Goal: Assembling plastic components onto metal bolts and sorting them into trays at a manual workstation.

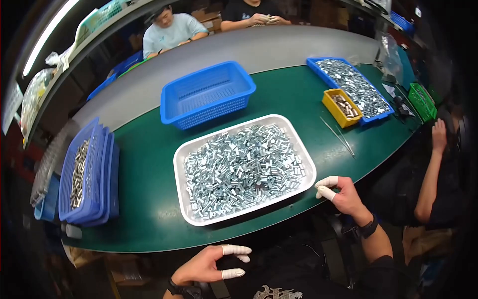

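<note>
A white tray (180, 164) sits on the green table in front of me, filled with several small shiny metal cylinders (241, 167). My right hand (341, 194) hovers just off the tray's right corner, near the table's edge, with white finger cots on thumb and fingers; it holds nothing. My left hand (211, 264) is below the table's near edge, fingers spread, also wearing white finger cots and holding nothing.
An empty blue basket (206, 94) stands behind the tray. Stacked blue trays with metal parts (87, 174) lie at left. A yellow bin (341, 107) and a blue tray of parts (356, 87) sit at right. A neighbour's arm (433, 169) is at right; two people sit across.
</note>
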`<state>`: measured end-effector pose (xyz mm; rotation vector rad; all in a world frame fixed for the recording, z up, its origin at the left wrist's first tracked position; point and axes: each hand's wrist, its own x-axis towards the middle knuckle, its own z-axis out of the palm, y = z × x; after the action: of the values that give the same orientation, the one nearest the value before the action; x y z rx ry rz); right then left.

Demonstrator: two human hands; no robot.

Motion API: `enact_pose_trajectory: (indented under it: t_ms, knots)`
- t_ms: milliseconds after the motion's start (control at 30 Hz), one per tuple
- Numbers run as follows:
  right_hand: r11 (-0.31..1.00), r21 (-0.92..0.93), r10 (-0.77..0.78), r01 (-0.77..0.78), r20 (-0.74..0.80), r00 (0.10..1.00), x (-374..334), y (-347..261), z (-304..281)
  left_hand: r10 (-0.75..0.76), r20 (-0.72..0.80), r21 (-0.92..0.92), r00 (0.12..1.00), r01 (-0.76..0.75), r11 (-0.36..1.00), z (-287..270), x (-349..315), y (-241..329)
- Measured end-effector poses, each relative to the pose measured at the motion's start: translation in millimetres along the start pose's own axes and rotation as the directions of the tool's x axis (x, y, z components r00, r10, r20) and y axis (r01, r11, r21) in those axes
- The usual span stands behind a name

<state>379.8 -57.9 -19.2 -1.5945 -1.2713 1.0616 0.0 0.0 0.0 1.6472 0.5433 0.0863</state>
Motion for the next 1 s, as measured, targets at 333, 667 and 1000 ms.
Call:
enact_pose_trajectory:
  t_ms: [333,667,1000]
  knots:
    - [0.949,-0.249,-0.207,0.193,-0.028,0.978,66,-36,-7,-0.028,-0.382,-0.146,0.924,-0.030,0.989,-41,12,21]
    - [0.439,-0.570,-0.466,0.694,0.516,0.718,157,-58,55,0.088,-0.040,0.015,0.995,-0.088,0.996,-86,98,59]
    - [0.324,-0.606,-0.429,0.726,0.590,0.684,159,-68,64,0.033,-0.326,-0.126,0.945,-0.078,0.989,-117,138,39]
